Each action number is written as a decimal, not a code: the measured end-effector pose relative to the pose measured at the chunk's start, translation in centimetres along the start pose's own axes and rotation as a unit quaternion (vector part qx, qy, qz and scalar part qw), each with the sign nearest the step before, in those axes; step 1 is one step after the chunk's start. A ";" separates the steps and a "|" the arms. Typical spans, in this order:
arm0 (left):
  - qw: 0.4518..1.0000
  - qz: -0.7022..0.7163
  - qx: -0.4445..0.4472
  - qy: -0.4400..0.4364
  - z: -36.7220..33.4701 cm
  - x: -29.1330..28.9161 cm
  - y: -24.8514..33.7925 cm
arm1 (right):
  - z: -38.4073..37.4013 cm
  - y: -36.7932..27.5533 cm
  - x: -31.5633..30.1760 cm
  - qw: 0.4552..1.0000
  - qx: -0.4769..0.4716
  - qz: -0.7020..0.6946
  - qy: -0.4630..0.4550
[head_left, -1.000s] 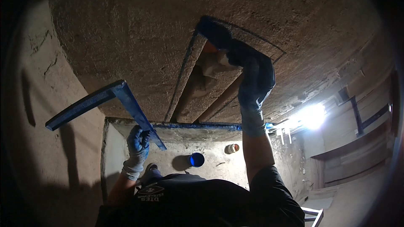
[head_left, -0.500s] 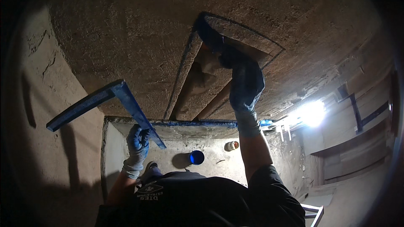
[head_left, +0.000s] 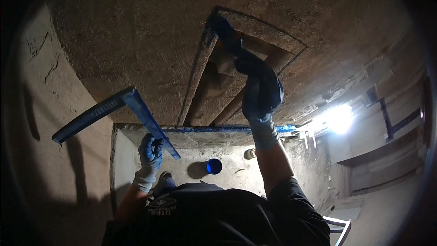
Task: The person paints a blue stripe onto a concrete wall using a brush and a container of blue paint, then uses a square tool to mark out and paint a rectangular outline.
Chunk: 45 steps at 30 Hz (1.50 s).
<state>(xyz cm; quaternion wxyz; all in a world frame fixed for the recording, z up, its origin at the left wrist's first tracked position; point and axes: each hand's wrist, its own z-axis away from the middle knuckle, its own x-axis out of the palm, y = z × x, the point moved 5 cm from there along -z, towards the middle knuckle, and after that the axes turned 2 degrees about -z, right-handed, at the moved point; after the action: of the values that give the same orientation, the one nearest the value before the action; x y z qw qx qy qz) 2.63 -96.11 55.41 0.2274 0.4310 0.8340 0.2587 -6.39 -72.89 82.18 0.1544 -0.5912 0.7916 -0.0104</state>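
My left hand (head_left: pixel 149 155), in a blue-stained grey glove, is closed round the lower arm of an L-shaped blue piece (head_left: pixel 144 113). The piece resembles a large square, and its other arm, with a textured face, reaches out to the left. Raised against the rough brown wall (head_left: pixel 136 45), my gloved right hand (head_left: pixel 261 89) has its fingers curled together. A dark, narrow thing (head_left: pixel 230 36) runs from it to the top corner of a recessed opening (head_left: pixel 255 45); shadow keeps me from telling its kind. A dark line (head_left: pixel 196 70) is drawn around the opening.
On the floor below stand a blue bucket (head_left: pixel 213 166) and a small pot (head_left: pixel 250 154). A blue-stained ledge (head_left: pixel 205 129) runs along the wall's foot. A bright lamp (head_left: pixel 337 118) shines at the right, and a white metal frame (head_left: pixel 339 225) shows at the lower right.
My right hand has shifted slightly left along the opening, and the dark thing with it has tilted a little. The left hand and the L-shaped piece have hardly moved.
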 end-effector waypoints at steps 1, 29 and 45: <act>1.000 -0.007 -0.007 -0.024 0.1 0.1 -0.1 | 0.1 0.9 0.2 1.000 0.002 -0.015 -0.015; 0.947 0.225 -0.228 -0.032 -1.5 0.5 4.2 | 1.6 -0.3 0.3 0.999 -0.026 0.043 -0.006; 0.909 0.286 -0.304 -0.002 -0.2 1.5 3.6 | 0.1 -2.4 -1.3 0.985 -0.078 0.098 -0.122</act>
<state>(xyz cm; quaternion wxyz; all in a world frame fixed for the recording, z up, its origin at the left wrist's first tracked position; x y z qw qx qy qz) 3.90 -93.10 57.62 0.2659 0.5616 0.5550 0.5531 -3.81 -72.42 82.88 0.2037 -0.5179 0.8192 0.1386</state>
